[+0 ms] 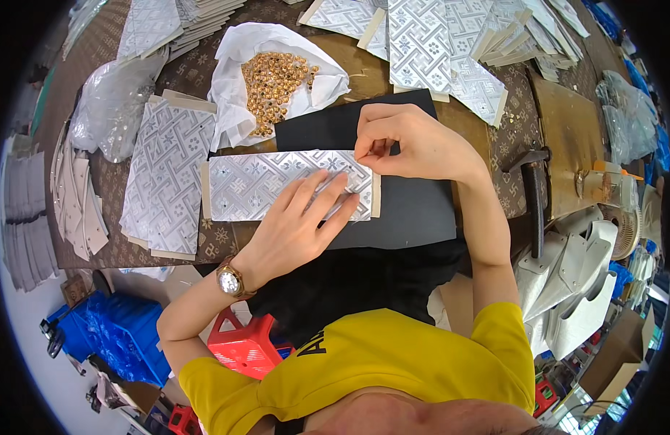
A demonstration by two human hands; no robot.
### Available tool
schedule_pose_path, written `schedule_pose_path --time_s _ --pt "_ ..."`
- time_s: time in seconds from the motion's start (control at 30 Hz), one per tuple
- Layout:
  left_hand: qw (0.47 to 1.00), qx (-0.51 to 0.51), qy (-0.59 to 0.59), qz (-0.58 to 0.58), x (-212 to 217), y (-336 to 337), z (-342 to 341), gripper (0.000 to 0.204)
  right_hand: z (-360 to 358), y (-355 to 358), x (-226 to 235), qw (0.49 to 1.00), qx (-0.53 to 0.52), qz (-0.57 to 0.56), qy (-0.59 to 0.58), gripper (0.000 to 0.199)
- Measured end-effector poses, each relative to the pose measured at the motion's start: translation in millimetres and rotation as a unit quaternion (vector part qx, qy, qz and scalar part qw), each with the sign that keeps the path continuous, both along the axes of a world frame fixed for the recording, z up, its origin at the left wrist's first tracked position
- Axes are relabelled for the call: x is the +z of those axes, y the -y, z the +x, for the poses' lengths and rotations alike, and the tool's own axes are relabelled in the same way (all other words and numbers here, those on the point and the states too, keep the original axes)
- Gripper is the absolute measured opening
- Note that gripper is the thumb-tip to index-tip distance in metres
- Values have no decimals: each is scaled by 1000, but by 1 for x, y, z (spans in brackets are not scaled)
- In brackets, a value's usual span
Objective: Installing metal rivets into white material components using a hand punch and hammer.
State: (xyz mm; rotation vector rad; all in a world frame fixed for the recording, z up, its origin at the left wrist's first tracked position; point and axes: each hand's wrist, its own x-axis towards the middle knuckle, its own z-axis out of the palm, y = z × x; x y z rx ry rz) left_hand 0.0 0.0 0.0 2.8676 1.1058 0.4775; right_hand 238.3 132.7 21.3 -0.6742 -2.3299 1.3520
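A silver-grey patterned panel (251,181) with cream edges lies crosswise in front of me, partly on a black sheet (415,214). My left hand (291,228), a watch on its wrist, rests flat on the panel with its fingers spread. At the panel's upper right corner, the thumb and fingertips of my right hand (415,145) are pinched together. What sits between those fingertips is too small and hidden to make out. Beyond the panel, a heap of small gold studs (277,83) lies in a white wrapper (233,54).
More patterned panels lie at the left (168,174) and far side (420,43). A clear plastic bag (117,109) stands behind cream pieces (77,199). To the right are a hammer (532,196) and a clear container (603,186). A red stool (244,344) is below the table.
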Motion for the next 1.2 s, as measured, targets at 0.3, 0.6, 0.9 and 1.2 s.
schedule_pose_path --time_s 0.3,0.6,0.9,1.2 --pt "1000 8 10 1 -1 -2 -1 43 0 -1 -2 1000 -3 -3 6 9" --pt "995 21 29 -89 5 -10 -1 46 0 -2 -3 1000 -4 -18 15 8" --pt "990 -16 15 -141 13 -26 -10 60 -2 -1 -6 1000 5 -5 29 8" --pt "990 -21 11 -137 15 -26 -15 66 -7 5 -2 996 8 51 69 9"
